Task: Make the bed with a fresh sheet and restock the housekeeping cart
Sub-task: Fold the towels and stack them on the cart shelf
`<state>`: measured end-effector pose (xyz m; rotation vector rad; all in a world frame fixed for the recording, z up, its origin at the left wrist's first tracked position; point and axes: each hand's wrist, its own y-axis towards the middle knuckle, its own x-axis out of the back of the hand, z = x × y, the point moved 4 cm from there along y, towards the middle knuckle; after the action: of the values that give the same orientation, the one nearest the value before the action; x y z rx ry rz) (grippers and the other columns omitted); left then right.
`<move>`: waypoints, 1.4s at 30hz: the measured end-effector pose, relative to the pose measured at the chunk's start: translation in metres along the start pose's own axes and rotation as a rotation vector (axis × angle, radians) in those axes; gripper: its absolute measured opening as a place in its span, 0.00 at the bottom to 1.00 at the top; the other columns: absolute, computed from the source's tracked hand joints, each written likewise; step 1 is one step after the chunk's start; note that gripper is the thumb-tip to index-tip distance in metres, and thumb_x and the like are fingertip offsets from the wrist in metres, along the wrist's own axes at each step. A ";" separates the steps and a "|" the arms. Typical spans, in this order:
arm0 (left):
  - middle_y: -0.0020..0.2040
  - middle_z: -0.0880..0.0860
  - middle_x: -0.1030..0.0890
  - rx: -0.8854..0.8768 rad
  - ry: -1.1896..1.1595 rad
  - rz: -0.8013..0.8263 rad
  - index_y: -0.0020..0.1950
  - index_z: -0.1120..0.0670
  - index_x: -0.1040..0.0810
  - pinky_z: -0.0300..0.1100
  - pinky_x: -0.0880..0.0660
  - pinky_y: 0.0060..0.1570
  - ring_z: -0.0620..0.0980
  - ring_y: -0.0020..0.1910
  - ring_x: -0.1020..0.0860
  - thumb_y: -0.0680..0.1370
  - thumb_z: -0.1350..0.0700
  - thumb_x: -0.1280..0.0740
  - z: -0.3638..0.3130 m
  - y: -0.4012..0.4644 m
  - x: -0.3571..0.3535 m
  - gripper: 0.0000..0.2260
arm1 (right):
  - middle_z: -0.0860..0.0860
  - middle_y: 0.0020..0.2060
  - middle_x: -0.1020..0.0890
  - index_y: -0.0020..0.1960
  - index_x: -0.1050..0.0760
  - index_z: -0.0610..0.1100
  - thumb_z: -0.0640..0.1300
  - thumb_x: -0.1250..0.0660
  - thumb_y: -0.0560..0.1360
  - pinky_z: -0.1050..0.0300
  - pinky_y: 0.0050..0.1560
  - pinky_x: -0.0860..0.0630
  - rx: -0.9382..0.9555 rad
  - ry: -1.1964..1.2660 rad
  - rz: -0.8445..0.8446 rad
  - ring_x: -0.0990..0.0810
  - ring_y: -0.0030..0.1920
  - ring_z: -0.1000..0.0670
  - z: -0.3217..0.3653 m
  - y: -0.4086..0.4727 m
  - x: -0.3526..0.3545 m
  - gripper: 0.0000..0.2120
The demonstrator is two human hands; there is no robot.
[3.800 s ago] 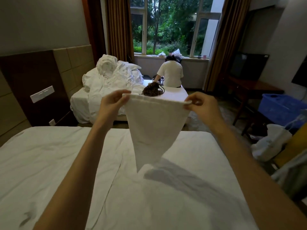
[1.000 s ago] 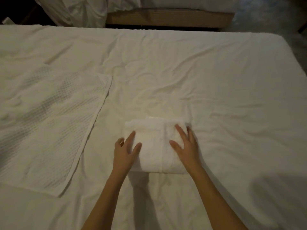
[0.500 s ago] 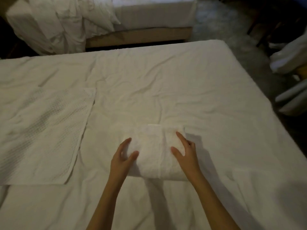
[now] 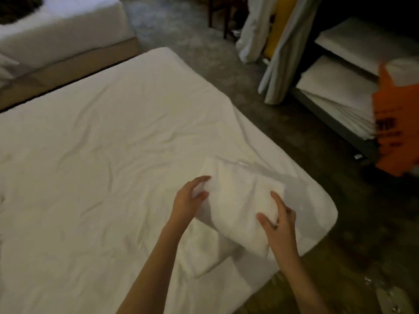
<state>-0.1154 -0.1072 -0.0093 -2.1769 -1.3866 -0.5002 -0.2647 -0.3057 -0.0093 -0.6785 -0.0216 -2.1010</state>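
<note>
Towel [image 4: 240, 207], folded, white: near bed [image 4: 113, 143] corner, gripped at both ends; left hand [image 4: 189, 201] curled on left edge, right hand [image 4: 280, 225] pinching right edge. Cart [image 4: 340, 125] with stacked linen [image 4: 335, 91] at right, apart

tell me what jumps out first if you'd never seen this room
The eye lands on the folded white towel near the bed's right corner, gripped at each end by the left hand and right hand. Next is the bright orange bag at the right edge, hanging by the cart's stacked white linens. The wrinkled white bed sheet fills most of the rest.
</note>
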 end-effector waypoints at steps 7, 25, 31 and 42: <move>0.61 0.50 0.24 -0.051 0.312 0.172 0.69 0.38 0.31 0.39 0.36 0.60 0.51 0.62 0.27 0.80 0.52 0.37 0.003 0.063 -0.103 0.19 | 0.44 0.69 0.43 0.73 0.42 0.56 0.52 0.34 0.75 0.56 0.55 0.31 -0.234 -0.058 -0.119 0.31 0.59 0.46 -0.074 0.019 0.012 0.29; 0.68 0.53 0.26 0.144 0.333 -0.386 0.67 0.53 0.26 0.56 0.45 0.70 0.56 0.72 0.34 0.78 0.46 0.48 0.175 -0.072 0.124 0.23 | 0.42 0.71 0.32 0.69 0.30 0.45 0.59 0.61 0.81 0.34 0.64 0.37 0.418 -0.721 0.174 0.39 0.71 0.45 0.055 -0.042 -0.223 0.31; 0.68 0.54 0.26 0.339 0.324 -0.543 0.68 0.54 0.27 0.57 0.44 0.71 0.57 0.71 0.33 0.77 0.45 0.48 0.325 -0.191 0.258 0.24 | 0.43 0.70 0.30 0.68 0.30 0.44 0.58 0.62 0.81 0.34 0.61 0.33 0.589 -0.688 0.385 0.38 0.70 0.45 0.090 -0.167 -0.412 0.30; 0.72 0.53 0.32 0.412 0.192 -0.405 0.66 0.48 0.25 0.53 0.48 0.71 0.50 0.73 0.39 0.71 0.51 0.26 0.504 -0.349 0.333 0.24 | 0.50 0.63 0.25 0.60 0.23 0.52 0.50 0.21 0.61 0.45 0.58 0.29 0.800 -0.615 0.850 0.35 0.61 0.49 0.092 -0.347 -0.624 0.28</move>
<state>-0.2772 0.5562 -0.1541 -1.4909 -1.6575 -0.4981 -0.2126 0.3986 -0.1465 -0.6363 -0.7381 -0.8875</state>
